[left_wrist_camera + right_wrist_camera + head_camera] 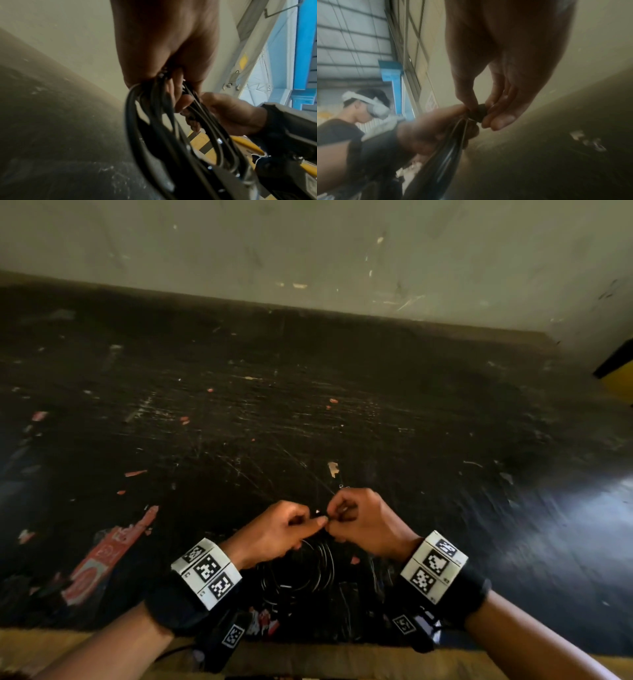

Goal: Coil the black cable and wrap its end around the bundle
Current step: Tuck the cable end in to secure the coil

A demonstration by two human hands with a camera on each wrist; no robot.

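Observation:
A black cable [308, 570] hangs in several loops under my two hands, above the dark scratched table [308, 405]. My left hand [291, 525] grips the top of the coil [154, 121], fingers curled round the gathered strands. My right hand [349, 518] pinches the cable's dark end [477, 112] between thumb and fingertips, right against the left thumb. In the left wrist view the loops [197, 135] fan out below the fist, and the right hand [231, 116] touches the strands from the side. In the right wrist view the left hand [433, 128] holds the bundle [447, 155].
Torn red sticker remains [102, 559] lie on the table's near left. A pale wall [308, 251] closes off the far side, and a yellow edge [620, 378] shows at the right. Another person with a headset [368, 105] stands off to the side.

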